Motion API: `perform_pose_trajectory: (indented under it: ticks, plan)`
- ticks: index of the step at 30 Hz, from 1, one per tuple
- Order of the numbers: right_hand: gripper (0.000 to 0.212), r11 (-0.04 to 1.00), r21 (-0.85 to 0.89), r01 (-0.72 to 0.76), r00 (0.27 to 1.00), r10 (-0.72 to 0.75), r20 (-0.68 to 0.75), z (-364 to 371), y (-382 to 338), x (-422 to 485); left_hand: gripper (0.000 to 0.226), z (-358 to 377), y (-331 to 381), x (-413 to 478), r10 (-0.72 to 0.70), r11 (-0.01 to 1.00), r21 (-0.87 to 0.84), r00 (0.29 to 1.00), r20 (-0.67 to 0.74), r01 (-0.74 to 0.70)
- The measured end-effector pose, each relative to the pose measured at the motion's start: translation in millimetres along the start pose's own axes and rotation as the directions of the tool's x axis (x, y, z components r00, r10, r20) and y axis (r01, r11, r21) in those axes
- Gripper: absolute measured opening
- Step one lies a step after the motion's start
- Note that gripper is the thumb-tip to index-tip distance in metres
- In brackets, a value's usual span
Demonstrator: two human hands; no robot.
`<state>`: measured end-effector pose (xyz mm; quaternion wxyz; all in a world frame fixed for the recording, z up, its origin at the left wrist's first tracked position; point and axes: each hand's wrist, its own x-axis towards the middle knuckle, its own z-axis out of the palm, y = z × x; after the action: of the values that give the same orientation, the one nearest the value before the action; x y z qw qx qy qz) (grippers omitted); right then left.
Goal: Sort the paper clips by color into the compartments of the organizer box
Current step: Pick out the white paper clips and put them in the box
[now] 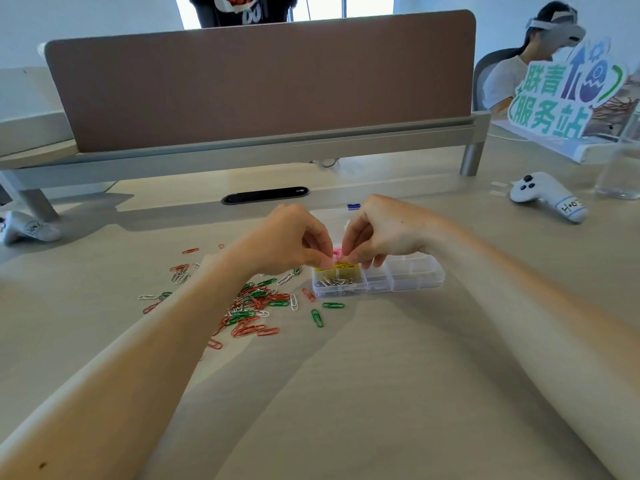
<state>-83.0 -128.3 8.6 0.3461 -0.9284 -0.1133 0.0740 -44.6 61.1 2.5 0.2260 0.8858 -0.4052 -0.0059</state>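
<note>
A clear plastic organizer box (412,277) lies on the desk. Its near-left compartment holds silver clips (337,282), and the one behind holds yellow clips (343,268). Both hands hover over the box's left part. My left hand (294,237) and my right hand (377,233) have fingertips together, pinching a pink paper clip (337,252) between them. A loose pile of red, green and white paper clips (252,306) lies left of the box, partly under my left forearm. The box's far compartments are hidden by my hands.
A white controller (545,195) lies at the right and another (26,228) at the far left. A brown desk divider (259,84) stands behind. A clear glass (620,171) and a sign stand at the far right. A person sits beyond.
</note>
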Motion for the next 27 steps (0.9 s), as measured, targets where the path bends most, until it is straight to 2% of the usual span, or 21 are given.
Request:
perform_pose_trajectory:
  ticks: [2,5,8,10,16,23,27]
  plan:
    - [0.005,1.0,-0.006,0.01,1.0,-0.01,-0.027,1,1,0,0.005,-5,-7,0,-0.023,1.0,-0.014,0.998,-0.062,0.022]
    - [0.006,0.999,-0.046,0.022,0.996,-0.026,-0.086,3,4,2,0.003,-6,-23,-2,-0.12,0.989,0.065,0.983,-0.137,0.13]
    - [0.007,0.997,-0.077,0.016,0.994,-0.024,-0.109,5,6,3,0.012,2,-33,-5,-0.246,0.959,0.118,0.963,-0.106,0.258]
    - [0.008,0.996,-0.09,0.012,0.994,-0.022,-0.104,7,7,4,0.016,5,-35,-6,-0.287,0.947,0.127,0.955,-0.07,0.294]
    - [0.008,0.994,-0.11,0.005,0.995,-0.017,-0.103,11,10,8,0.007,5,-38,-6,-0.306,0.942,0.151,0.951,0.035,0.298]
    - [0.009,0.992,-0.122,0.017,0.995,-0.029,-0.095,11,10,9,0.008,2,-36,-7,-0.284,0.943,0.195,0.958,0.041,0.272]
    - [0.008,0.992,-0.123,0.032,0.995,-0.044,-0.093,8,10,10,0.011,-4,-34,-6,-0.252,0.955,0.155,0.968,-0.017,0.251]
